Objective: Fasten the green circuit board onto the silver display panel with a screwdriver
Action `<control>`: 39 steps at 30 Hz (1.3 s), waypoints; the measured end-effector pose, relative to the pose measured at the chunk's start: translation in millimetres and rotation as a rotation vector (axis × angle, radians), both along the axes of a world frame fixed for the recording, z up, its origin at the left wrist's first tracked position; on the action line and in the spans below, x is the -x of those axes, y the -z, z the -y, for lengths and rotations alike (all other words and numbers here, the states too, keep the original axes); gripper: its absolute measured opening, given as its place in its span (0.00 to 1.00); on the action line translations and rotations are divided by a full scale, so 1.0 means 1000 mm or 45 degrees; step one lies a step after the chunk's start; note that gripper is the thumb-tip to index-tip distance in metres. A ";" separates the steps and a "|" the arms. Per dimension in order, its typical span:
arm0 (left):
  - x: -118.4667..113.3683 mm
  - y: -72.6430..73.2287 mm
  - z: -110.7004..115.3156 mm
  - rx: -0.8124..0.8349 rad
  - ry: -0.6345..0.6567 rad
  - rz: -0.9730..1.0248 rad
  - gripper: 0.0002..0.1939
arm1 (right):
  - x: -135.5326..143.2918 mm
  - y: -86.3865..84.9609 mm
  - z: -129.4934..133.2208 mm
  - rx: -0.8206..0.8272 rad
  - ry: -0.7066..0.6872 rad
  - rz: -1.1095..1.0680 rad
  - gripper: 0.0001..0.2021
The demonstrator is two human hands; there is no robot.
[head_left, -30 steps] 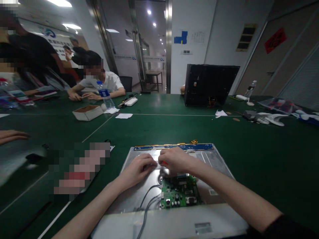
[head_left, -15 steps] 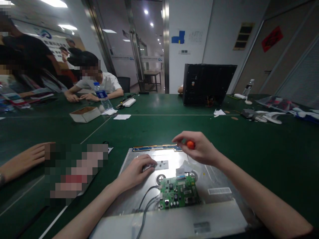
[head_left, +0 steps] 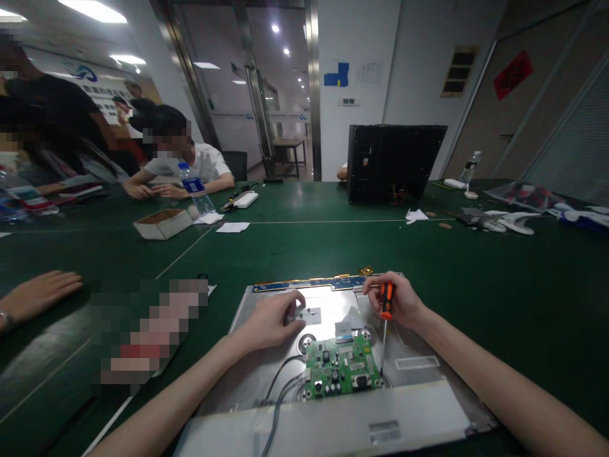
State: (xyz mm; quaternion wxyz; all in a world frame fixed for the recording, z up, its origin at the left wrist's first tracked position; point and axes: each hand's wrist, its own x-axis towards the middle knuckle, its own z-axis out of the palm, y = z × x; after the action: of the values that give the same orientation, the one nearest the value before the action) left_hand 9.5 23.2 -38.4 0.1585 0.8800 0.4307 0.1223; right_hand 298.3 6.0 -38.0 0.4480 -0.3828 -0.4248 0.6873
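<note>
My right hand (head_left: 398, 298) grips a screwdriver (head_left: 387, 301) with an orange and black handle. Its shaft points down, and the tip is at the lower right corner of a green circuit board (head_left: 340, 365). That board lies on the silver metal back of a display panel (head_left: 280, 374), with dark cables running from its left side. Over the panel's left half is my left hand (head_left: 276, 317), thumb and forefinger curved with a gap between them, beside a small plate with screws (head_left: 311, 315). A narrow blue circuit strip (head_left: 309, 284) runs along the panel's far edge.
Another person's hand (head_left: 45, 292) rests on the green table at left. Beyond are an open white box (head_left: 162, 225), a water bottle (head_left: 195, 187) and a black monitor-like case (head_left: 394, 164). A person in a white shirt (head_left: 209, 165) sits across the table.
My right hand has turned and lowered, so the screwdriver now points down to the board's corner. My left thumb and forefinger have parted. The other person's hand at left has drawn back slightly.
</note>
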 end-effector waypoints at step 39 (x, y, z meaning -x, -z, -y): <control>-0.006 -0.020 0.034 0.340 0.435 0.029 0.18 | -0.011 0.018 0.009 0.101 -0.181 0.220 0.15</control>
State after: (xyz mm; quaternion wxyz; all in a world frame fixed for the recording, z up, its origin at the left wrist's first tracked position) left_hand 15.9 -10.5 -18.8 0.2969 0.9100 0.2858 0.0452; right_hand 309.6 -2.7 -56.2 0.3443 -0.4268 -0.4604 0.6981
